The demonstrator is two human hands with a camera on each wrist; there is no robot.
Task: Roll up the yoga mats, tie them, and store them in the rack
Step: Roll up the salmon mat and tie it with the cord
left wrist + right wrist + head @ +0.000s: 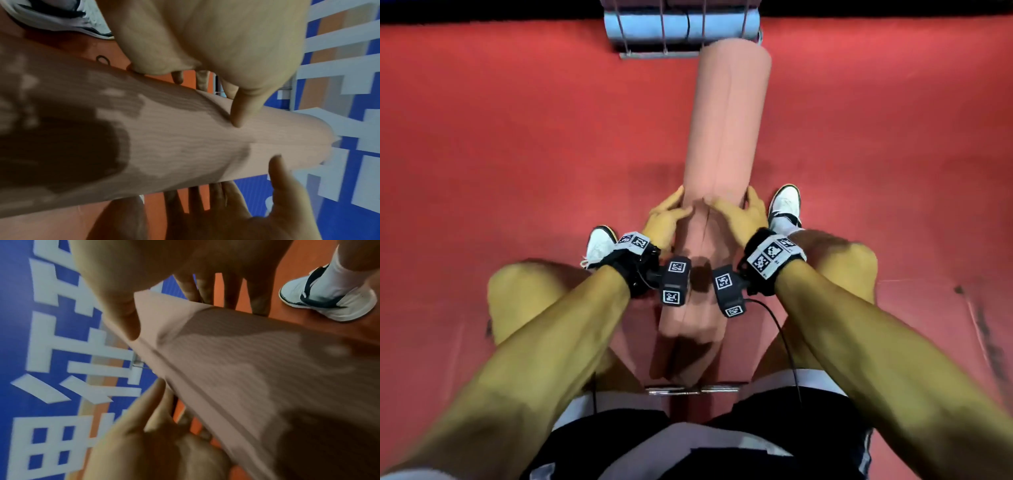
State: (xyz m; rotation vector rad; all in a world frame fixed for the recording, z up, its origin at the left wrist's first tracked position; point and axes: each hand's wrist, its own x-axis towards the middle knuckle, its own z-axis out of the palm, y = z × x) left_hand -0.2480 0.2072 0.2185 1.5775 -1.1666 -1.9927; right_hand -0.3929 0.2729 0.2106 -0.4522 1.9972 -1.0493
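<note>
Both hands clasp one rolled pink mat [726, 130] about its middle, the left hand [666, 219] and right hand [739, 214] on opposite sides with fingers wrapped around it, probably to keep the roll tight while aiming its far end at the rack [681, 34]. One blue mat [719, 25] already lies there. Two white shoes flank the roll on the red floor [517, 120].

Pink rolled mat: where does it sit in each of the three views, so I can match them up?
Head: the pink rolled mat runs up the centre, its far end near the rack.
Left wrist: it crosses from the left edge to centre right.
Right wrist: it runs diagonally from upper centre to lower right.
Shared landmark: the right hand gripping the mat.
</note>
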